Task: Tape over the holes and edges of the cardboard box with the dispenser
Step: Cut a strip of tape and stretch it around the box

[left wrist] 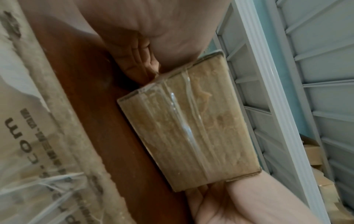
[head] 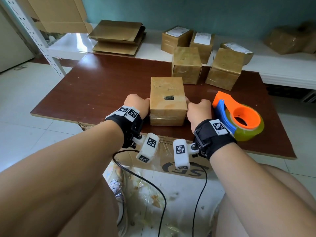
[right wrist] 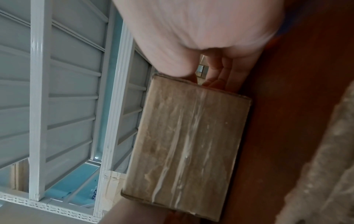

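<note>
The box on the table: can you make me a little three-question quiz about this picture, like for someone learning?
1. True or false: both hands are holding the tape dispenser.
2. What touches the left and right sides of the cardboard box?
3. Which side of the box is the dispenser on? A) left B) right

Key: 1 false. 2 the left hand and right hand. 3 B.
</note>
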`<state>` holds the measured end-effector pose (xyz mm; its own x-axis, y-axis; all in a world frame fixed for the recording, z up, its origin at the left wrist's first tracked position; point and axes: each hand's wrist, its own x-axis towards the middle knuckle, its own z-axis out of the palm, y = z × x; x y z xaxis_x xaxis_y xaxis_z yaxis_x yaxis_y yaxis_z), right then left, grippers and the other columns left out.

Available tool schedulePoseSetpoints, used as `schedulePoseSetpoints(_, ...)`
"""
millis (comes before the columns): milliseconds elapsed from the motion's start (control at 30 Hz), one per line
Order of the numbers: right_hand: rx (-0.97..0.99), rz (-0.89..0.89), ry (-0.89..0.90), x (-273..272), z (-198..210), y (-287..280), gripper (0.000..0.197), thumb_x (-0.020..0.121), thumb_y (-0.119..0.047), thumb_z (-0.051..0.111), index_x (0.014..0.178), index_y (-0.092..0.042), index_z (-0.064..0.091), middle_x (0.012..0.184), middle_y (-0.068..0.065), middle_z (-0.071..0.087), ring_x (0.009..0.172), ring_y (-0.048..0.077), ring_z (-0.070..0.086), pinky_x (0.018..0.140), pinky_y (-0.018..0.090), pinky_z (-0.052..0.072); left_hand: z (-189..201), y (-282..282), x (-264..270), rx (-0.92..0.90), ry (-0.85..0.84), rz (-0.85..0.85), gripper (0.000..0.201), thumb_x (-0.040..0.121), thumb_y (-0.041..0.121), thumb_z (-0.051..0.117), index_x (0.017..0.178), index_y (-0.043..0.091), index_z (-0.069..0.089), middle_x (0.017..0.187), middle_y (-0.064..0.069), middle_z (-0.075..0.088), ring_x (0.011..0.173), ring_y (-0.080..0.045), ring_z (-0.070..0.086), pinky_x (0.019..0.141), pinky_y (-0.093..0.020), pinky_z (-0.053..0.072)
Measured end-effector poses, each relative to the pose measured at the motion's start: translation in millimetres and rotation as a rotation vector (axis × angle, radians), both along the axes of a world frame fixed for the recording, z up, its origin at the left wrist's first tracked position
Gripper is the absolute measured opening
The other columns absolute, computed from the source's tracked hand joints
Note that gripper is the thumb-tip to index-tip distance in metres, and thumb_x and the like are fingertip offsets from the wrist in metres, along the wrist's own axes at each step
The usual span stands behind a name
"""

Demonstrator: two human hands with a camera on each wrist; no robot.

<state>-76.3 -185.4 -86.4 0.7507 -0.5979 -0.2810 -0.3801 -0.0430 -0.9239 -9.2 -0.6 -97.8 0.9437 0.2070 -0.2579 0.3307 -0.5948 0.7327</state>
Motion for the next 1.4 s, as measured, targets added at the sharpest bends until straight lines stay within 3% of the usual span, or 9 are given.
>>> schedulePoseSetpoints(467, 0.003, 0.045, 0.042, -10, -2, -4, 0.072, 0.101, -0.026, 0.065, 0.162, -0.009, 0.031, 0.139, 0.008, 0.055, 0.113, 0.026, 0.052, 0.107, 0.043, 0.048, 5, 5, -19, 0.061, -0.01, -0.112, 0.051, 0.103, 0.035, 0.063, 0.062, 0.011, 0.044, 0.064, -0.009, 0.057, 0.06, -0.029, 0.055, 0.062, -0.032, 0.044)
schedulePoseSetpoints(633, 0.0, 0.024, 0.007, -26, 4, -3, 0.063, 0.101, -0.023, 0.064, 0.16, -0.017, 0.042, 0.154, 0.005, 0.052, 0.134, 0.029, 0.055, 0.113, 0.046, 0.049, 21, 0, -31, 0.078, 0.003, -0.116, 0.048, 0.103, 0.035, 0.064, 0.065, 0.011, 0.047, 0.064, -0.007, 0.058, 0.054, -0.026, 0.057, 0.052, -0.029, 0.047)
schedulePoseSetpoints(700, -0.007, 0.026, -0.035, -31, 7, -5, 0.055, 0.101, -0.02, 0.062, 0.154, -0.019, 0.051, 0.148, 0.002, 0.056, 0.125, 0.023, 0.059, 0.11, 0.045, 0.052, 32, -5, -35, 0.042, 0.054, -0.129, 0.039, 0.104, 0.04, 0.065, 0.1, 0.001, 0.062, 0.091, -0.015, 0.068, 0.081, -0.033, 0.074, 0.072, -0.041, 0.064)
schedulePoseSetpoints(767, 0.009, 0.019, -0.058, -37, 16, -5, 0.047, 0.101, -0.017, 0.059, 0.147, -0.02, 0.058, 0.13, -0.001, 0.065, 0.102, 0.016, 0.063, 0.103, 0.045, 0.058, 39, -7, -38, 0.033, 0.09, -0.061, 0.074, 0.103, 0.044, 0.066, 0.149, -0.004, 0.034, 0.131, -0.02, 0.06, 0.118, -0.04, 0.066, 0.099, -0.05, 0.059)
schedulePoseSetpoints(933, -0.037, 0.054, -0.061, -49, 32, -13, 0.05, 0.089, -0.032, 0.06, 0.136, -0.02, 0.069, 0.117, -0.003, 0.071, 0.106, 0.023, 0.067, 0.098, 0.05, 0.06, 66, -9, -46, 0.027, -0.005, 0.062, 0.066, 0.105, 0.035, 0.061, 0.151, -0.001, 0.03, 0.15, -0.023, 0.052, 0.136, -0.042, 0.054, 0.111, -0.049, 0.047)
schedulePoseSetpoints(1067, -0.28, 0.11, -0.094, -67, 51, -30, 0.031, 0.098, -0.025, 0.059, 0.126, -0.023, 0.073, 0.109, -0.01, 0.068, 0.105, 0.018, 0.065, 0.092, 0.036, 0.053, 86, -13, -61, -0.095, -0.036, 0.025, 0.071, 0.099, 0.037, 0.063, 0.148, -0.001, 0.028, 0.137, -0.021, 0.058, 0.12, -0.04, 0.063, 0.102, -0.054, 0.057)
schedulePoseSetpoints(1200, -0.624, 0.046, 0.0, -77, 54, -56, 0.034, 0.091, -0.04, 0.064, 0.123, -0.029, 0.068, 0.122, 0.0, 0.069, 0.122, 0.032, 0.058, 0.105, 0.046, 0.048, 93, -11, -83, -0.188, -0.031, -0.091, 0.047, 0.097, 0.034, 0.066, 0.126, -0.002, 0.054, 0.109, -0.017, 0.067, 0.09, -0.033, 0.073, 0.069, -0.045, 0.068)
schedulePoseSetpoints(1300, -0.778, 0.116, 0.353, -80, 51, -69, 0.066, 0.092, -0.057, 0.071, 0.14, -0.015, 0.051, 0.137, 0.012, 0.063, 0.132, 0.039, 0.055, 0.113, 0.051, 0.04, 93, -11, -98, -0.215, 0.021, -0.152, 0.024, 0.097, 0.021, 0.061, 0.102, -0.002, 0.066, 0.09, -0.017, 0.07, 0.072, -0.031, 0.074, 0.072, -0.048, 0.068)
schedulePoseSetpoints(1400, -0.814, 0.155, 0.422, -81, 43, -69, 0.076, 0.094, -0.057, 0.072, 0.141, -0.007, 0.038, 0.118, 0.012, 0.072, 0.113, 0.035, 0.069, 0.109, 0.05, 0.045, 90, -11, -104, -0.189, 0.062, -0.157, 0.018, 0.098, 0.016, 0.059, 0.092, -0.001, 0.064, 0.073, -0.011, 0.064, 0.053, -0.027, 0.067, 0.077, -0.05, 0.068)
